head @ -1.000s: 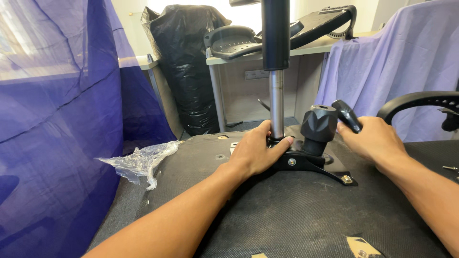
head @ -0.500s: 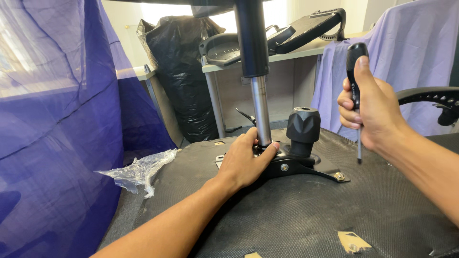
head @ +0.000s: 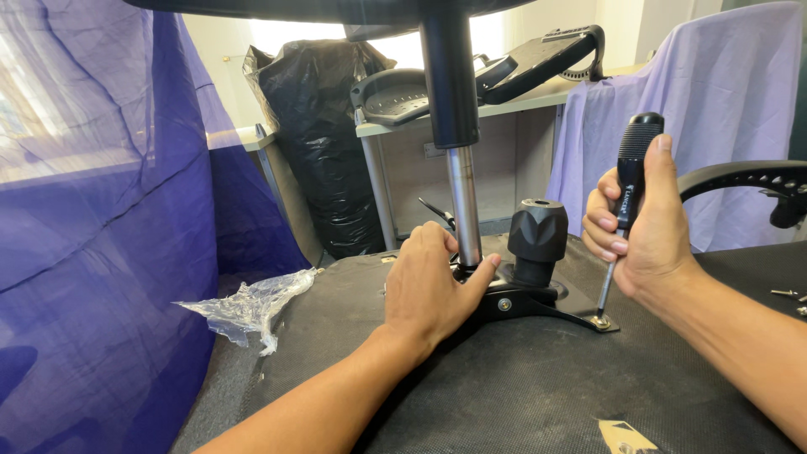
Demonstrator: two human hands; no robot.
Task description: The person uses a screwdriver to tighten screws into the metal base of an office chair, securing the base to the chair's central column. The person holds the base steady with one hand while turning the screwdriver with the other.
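At far left hangs a wrinkled blue plastic sheet (head: 92,252); below it, lower left of centre, lies a crumpled clear plastic wrapper (head: 244,307) on the upturned black fabric chair seat (head: 521,395). Upper centre stands a bulging black bin bag (head: 315,143), contents hidden. The left hand (head: 433,290) curls around the base of the shiny steel gas-lift column (head: 465,210), pressing on the black metal mounting plate (head: 538,303) beside a ribbed black knob (head: 538,235). At right, the right hand (head: 643,231) is wrapped fully around a black-handled screwdriver (head: 630,176), tip on a screw (head: 600,320) at the plate's corner.
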